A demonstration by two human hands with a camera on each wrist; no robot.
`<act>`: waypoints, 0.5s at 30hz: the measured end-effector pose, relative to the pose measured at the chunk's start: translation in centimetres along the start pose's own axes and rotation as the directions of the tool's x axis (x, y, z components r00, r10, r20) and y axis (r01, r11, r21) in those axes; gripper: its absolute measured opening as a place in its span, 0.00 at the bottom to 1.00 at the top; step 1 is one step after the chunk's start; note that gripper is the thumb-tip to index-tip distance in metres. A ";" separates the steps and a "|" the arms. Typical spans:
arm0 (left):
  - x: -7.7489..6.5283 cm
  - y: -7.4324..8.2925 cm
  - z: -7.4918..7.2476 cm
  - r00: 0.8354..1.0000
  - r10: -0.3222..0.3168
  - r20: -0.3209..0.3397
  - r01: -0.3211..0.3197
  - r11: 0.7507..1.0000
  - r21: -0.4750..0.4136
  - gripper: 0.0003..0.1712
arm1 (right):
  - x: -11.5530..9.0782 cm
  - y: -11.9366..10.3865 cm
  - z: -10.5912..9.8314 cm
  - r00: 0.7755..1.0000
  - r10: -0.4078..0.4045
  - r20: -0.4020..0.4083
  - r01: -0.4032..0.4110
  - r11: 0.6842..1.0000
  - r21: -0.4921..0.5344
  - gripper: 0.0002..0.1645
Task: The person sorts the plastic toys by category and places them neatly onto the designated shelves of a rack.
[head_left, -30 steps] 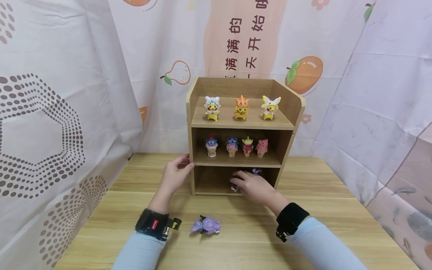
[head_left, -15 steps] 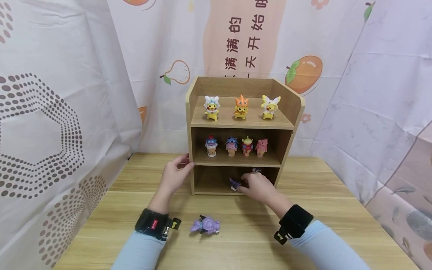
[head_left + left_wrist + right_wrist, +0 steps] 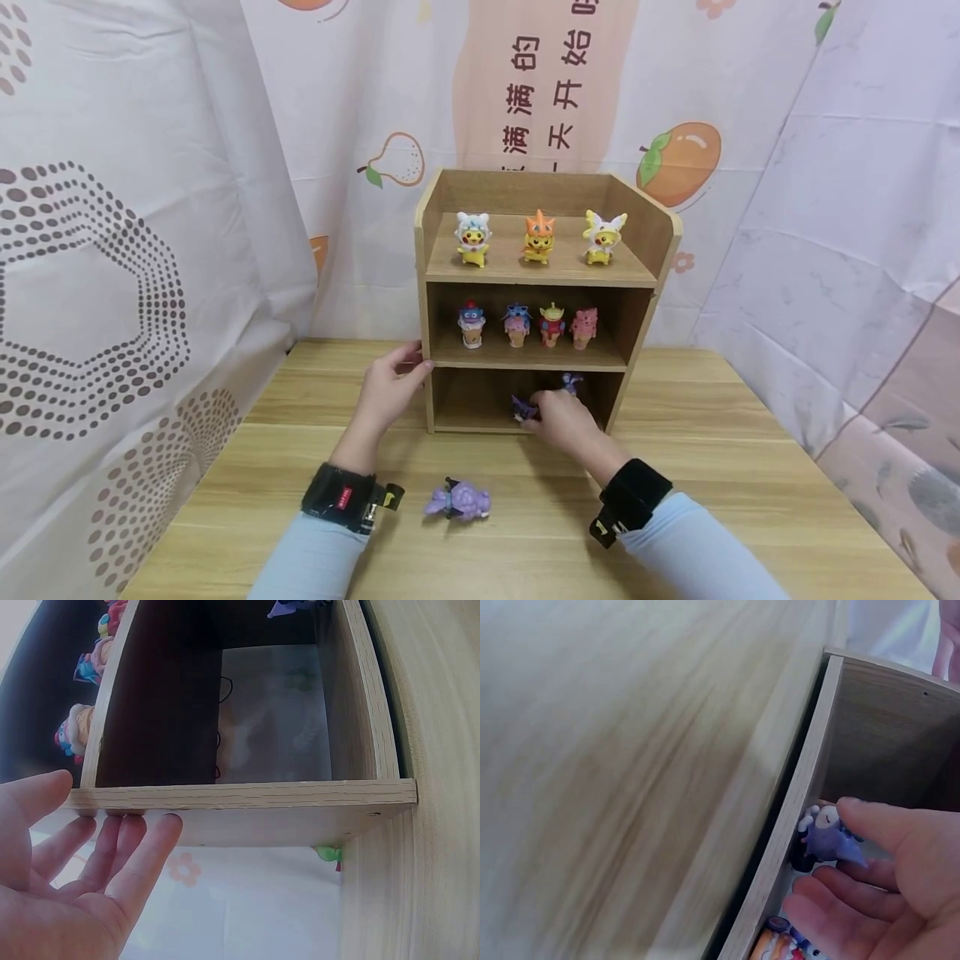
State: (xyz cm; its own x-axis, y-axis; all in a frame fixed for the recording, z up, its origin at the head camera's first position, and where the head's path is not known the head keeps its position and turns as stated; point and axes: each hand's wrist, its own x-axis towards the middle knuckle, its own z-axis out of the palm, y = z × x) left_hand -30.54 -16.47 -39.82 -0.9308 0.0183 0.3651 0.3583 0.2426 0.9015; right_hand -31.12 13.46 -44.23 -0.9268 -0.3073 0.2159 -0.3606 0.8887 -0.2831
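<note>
My left hand (image 3: 390, 387) grips the left side panel of a wooden display shelf (image 3: 517, 364), thumb at the front edge and fingertips along the outer face. In the lowest compartment, my right hand (image 3: 566, 421) holds a small purple figurine (image 3: 829, 838) with a white face between thumb and fingers, close behind the front lip. Behind that hand stands another blue-purple figurine (image 3: 571, 382), partly hidden. A lavender figurine (image 3: 461, 501) lies on its side on the table, in front of the shelf.
Three yellow figurines, among them one in an orange hood (image 3: 538, 237), stand on the top level. Several ice-cream-cone figurines, one of them pink (image 3: 584, 327), line the middle level. The wooden table (image 3: 712, 467) extends to both sides, with printed curtains (image 3: 360, 100) behind.
My right hand drew back to the right from over the purple figurine, then came in again at its right side. The left hand has stayed on the side panel.
</note>
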 end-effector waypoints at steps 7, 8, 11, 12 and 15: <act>0.1 0.0 0.0 1.000 0.009 0.001 -0.009 1.000 0.009 0.25 | 0.5 0.0 0.1 1.000 -0.009 -0.007 0.009 1.000 -0.011 0.16; 0.1 0.0 0.0 1.000 0.011 0.002 -0.011 1.000 0.012 0.25 | 0.6 0.0 0.2 1.000 -0.009 -0.005 0.009 1.000 -0.013 0.15; 0.1 0.0 0.0 1.000 0.009 0.002 -0.009 1.000 0.011 0.25 | 0.7 0.1 0.2 1.000 -0.012 -0.006 0.012 1.000 -0.014 0.15; 0.1 -0.1 0.0 1.000 0.008 0.002 -0.008 1.000 0.013 0.25 | 0.8 0.2 0.2 1.000 -0.013 -0.008 0.012 1.000 -0.014 0.15; 0.1 -0.1 0.0 1.000 0.006 -0.002 -0.006 1.000 0.011 0.25 | 0.9 0.3 0.3 1.000 -0.021 -0.016 0.020 1.000 -0.012 0.16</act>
State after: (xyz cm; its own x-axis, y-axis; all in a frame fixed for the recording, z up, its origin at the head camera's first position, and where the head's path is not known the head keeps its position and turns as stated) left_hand -30.69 -16.46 -39.91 -0.9285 0.0182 0.3708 0.3630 0.2533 0.8967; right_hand -32.15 13.36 -44.38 -0.9174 -0.3202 0.2362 -0.3781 0.8864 -0.2671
